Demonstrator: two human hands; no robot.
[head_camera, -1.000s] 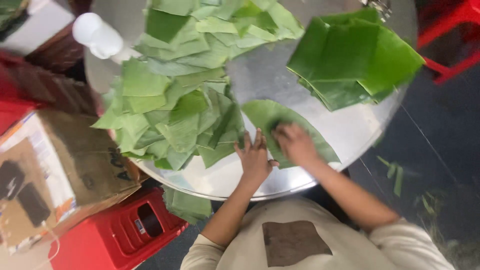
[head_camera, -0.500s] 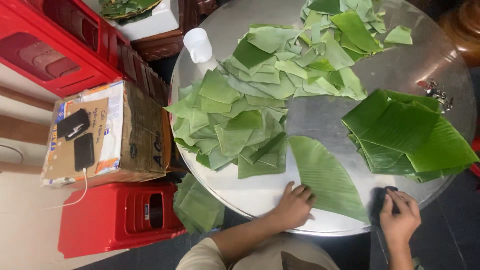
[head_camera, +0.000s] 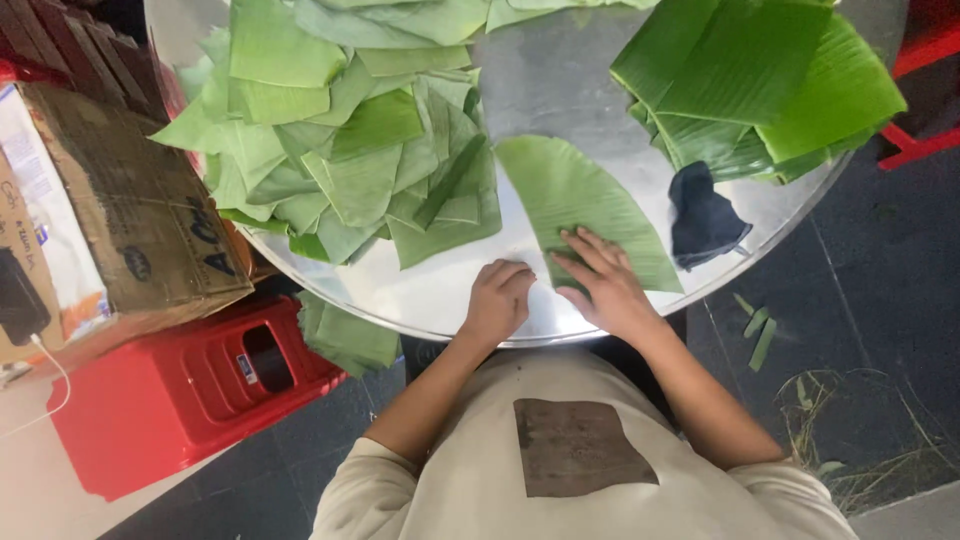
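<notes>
Grip: your right hand (head_camera: 605, 285) pressed flat, fingers spread, on the banana leaf (head_camera: 580, 205); left hand (head_camera: 497, 300) curled, empty, on the metal table (head_camera: 440, 290) | Step: seemingly flattening the leaf | Next: calls for the dark cloth (head_camera: 703, 215) lying beside it.

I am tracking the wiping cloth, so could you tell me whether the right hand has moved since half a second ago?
Yes. The right hand left the dark cloth near the table's edge and now lies on the single banana leaf, toward the left hand.
</notes>
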